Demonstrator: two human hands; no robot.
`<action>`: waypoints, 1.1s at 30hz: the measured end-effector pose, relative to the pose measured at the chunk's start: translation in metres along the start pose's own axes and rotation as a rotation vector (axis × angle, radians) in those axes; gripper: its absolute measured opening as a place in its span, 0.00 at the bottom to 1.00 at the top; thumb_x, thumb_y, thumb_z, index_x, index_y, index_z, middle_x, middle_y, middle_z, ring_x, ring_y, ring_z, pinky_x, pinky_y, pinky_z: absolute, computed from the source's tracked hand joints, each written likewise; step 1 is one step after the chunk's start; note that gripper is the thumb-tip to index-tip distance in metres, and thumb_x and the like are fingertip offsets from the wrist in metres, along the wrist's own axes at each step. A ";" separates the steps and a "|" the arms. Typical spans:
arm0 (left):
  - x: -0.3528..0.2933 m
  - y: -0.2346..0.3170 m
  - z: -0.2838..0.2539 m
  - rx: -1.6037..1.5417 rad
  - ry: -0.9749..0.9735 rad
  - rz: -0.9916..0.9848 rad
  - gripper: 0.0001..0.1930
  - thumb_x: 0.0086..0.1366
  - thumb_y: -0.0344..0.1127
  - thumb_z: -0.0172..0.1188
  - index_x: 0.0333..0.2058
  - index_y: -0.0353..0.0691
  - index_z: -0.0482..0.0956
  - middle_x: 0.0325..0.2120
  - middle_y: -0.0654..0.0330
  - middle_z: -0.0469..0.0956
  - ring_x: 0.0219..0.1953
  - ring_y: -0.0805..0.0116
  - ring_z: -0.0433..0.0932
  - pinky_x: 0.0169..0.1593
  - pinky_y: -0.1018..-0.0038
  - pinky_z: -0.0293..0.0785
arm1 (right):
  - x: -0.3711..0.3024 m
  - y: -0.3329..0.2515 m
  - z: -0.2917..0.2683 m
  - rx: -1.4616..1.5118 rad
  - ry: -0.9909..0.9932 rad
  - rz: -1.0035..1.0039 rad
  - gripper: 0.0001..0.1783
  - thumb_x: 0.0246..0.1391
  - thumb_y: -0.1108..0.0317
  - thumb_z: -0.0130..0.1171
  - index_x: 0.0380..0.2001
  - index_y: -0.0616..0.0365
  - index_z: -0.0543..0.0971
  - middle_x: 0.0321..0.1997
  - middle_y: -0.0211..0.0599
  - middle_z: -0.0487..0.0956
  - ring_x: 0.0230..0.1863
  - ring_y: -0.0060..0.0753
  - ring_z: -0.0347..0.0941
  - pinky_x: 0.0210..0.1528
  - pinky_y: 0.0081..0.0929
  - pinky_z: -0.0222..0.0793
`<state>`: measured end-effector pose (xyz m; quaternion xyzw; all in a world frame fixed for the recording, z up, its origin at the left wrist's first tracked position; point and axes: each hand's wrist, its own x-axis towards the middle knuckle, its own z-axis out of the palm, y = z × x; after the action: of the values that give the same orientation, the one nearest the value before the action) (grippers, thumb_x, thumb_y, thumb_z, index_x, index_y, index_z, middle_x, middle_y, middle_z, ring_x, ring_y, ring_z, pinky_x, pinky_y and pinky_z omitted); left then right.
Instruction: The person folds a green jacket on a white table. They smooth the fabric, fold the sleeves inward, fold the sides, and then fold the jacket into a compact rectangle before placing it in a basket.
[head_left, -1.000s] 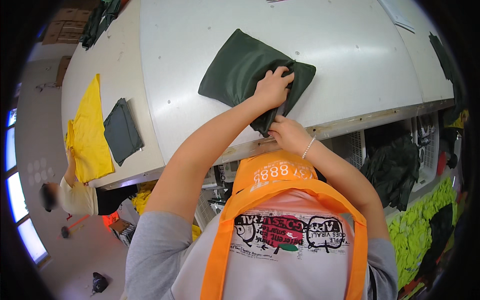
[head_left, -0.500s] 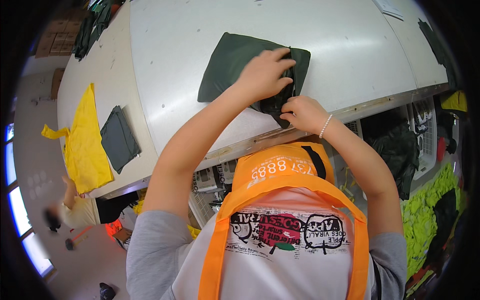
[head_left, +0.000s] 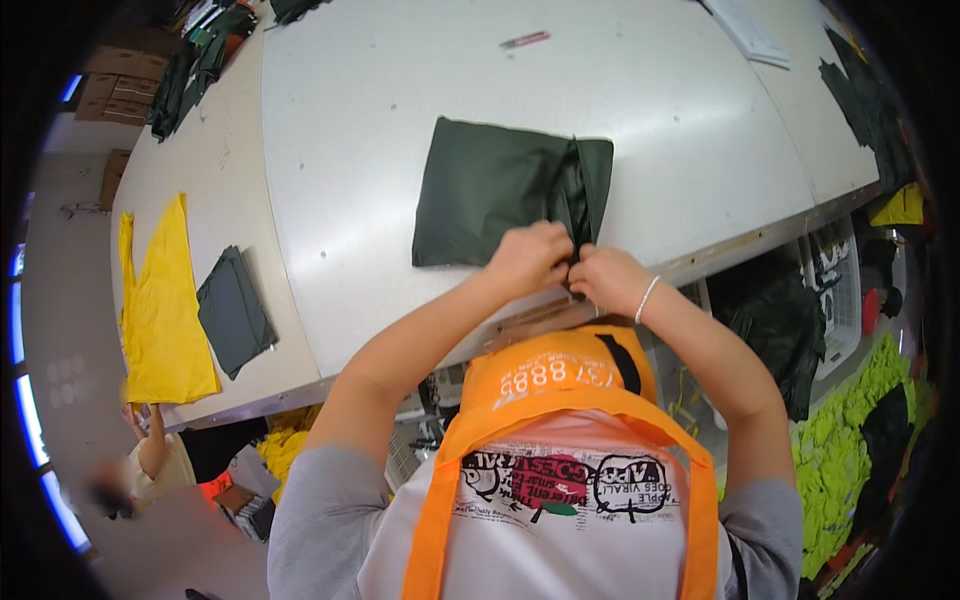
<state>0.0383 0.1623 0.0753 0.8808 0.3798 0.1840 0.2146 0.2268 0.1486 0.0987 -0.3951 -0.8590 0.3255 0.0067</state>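
Observation:
A flat, roughly square dark green fabric piece (head_left: 485, 195), folded like a pouch, lies on the white table near its front edge. Along its right side runs an opening with darker, shiny folds inside. At the near end of that opening my left hand (head_left: 532, 258) is closed, fingertips pinching the fabric. My right hand (head_left: 612, 278), with a beaded bracelet at the wrist, pinches the same near edge just to the right. The two hands almost touch, and their fingers hide what lies exactly between them.
A pink-handled cutter (head_left: 526, 41) and papers (head_left: 748, 35) lie farther back on the table (head_left: 345, 150). To the left are a yellow garment (head_left: 168, 320), touched by another person's hands, and a folded dark grey-green piece (head_left: 236, 312). A white crate (head_left: 838, 290) stands below right.
My left hand has come down from the top of the opening to its near end, beside my right hand. At the left, the other person's yellow garment has shifted.

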 end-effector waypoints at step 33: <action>0.069 -0.022 0.025 0.313 -0.021 -0.021 0.32 0.58 0.44 0.55 0.58 0.32 0.62 0.63 0.49 0.56 0.66 0.57 0.52 0.66 0.57 0.47 | 0.029 0.045 -0.008 0.072 0.634 0.387 0.26 0.49 0.68 0.57 0.52 0.63 0.66 0.45 0.55 0.69 0.46 0.56 0.69 0.46 0.41 0.69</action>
<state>0.0819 0.2216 0.0545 0.9013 0.4109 0.1112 0.0806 0.2392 0.1938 0.0723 -0.6311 -0.7116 0.2120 0.2246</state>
